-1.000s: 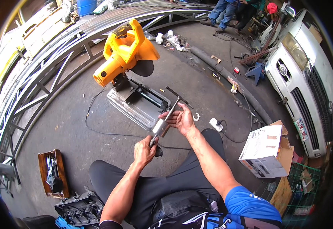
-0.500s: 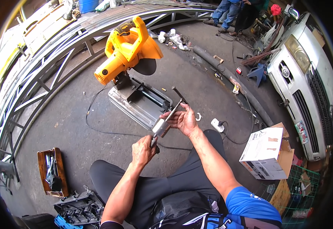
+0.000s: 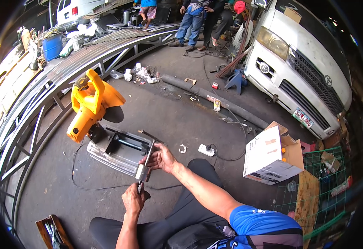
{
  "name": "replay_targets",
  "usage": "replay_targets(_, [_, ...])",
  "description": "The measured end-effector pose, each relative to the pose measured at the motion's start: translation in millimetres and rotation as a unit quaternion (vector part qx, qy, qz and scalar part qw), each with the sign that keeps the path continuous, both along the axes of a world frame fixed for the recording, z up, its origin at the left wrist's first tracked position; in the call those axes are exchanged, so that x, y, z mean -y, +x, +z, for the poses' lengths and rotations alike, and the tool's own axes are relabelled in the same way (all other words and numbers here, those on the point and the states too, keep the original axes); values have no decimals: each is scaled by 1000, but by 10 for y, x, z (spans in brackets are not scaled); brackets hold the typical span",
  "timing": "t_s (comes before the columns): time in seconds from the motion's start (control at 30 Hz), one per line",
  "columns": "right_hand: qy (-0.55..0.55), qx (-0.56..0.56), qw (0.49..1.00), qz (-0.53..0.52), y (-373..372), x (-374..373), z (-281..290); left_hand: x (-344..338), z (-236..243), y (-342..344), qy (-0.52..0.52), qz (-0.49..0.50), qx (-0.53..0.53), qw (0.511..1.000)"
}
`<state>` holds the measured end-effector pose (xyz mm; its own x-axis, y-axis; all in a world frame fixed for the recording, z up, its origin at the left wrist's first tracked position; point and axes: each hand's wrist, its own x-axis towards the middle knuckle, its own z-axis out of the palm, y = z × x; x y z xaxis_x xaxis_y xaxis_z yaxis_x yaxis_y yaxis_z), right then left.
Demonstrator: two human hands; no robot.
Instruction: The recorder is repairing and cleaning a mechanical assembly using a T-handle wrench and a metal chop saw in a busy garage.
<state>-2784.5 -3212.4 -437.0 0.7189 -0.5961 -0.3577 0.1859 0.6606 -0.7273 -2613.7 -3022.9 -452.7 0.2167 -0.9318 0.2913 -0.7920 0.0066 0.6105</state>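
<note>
My left hand point(image 3: 134, 200) is closed round the lower, partly hidden end of a slim metal tool. Above that fist sits a silver metal block point(image 3: 142, 172), from which a thin metal bar point(image 3: 150, 152) slants up. Palm turned up, my right hand point(image 3: 162, 159) holds the bar, thumb near its top and fingers behind it by the block. Whether block, bar and gripped end are one piece I cannot tell. Just beyond my hands stands a yellow chop saw point(image 3: 93, 103), its dark disc point(image 3: 114, 114) raised over a grey metal base point(image 3: 115, 159). A short dark rod point(image 3: 148, 135) shows at the base's near right end.
A white power strip point(image 3: 206, 150) and an open cardboard box point(image 3: 268, 159) lie right. A wooden tool tray point(image 3: 56, 232) stands lower left. Long steel trusses point(image 3: 36, 133) curve along the left; a pipe point(image 3: 214, 99) crosses ahead. A white van point(image 3: 302, 70) and several people stand farther off.
My view has swung right and up, so the saw and hands appear farther left and lower. Both hands keep their hold, and the bar stands more upright.
</note>
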Motion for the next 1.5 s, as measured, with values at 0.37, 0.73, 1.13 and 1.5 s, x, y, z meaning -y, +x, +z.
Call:
replay_targets(0.37, [-6, 18, 1000, -15, -39, 57, 2, 43, -31, 35, -41, -26, 20, 999])
replay_targets(0.73, [-28, 0, 1000, -7, 29, -33, 85, -59, 70, 61, -4, -8, -37, 999])
replay_targets(1.13, [-35, 6, 999, 2, 61, -32, 93, -90, 93, 97, 17, -2, -57, 998])
replay_targets(1.5, [-33, -2, 999, 8, 154, -71, 90, -133, 129, 192, 66, 4, -123, 990])
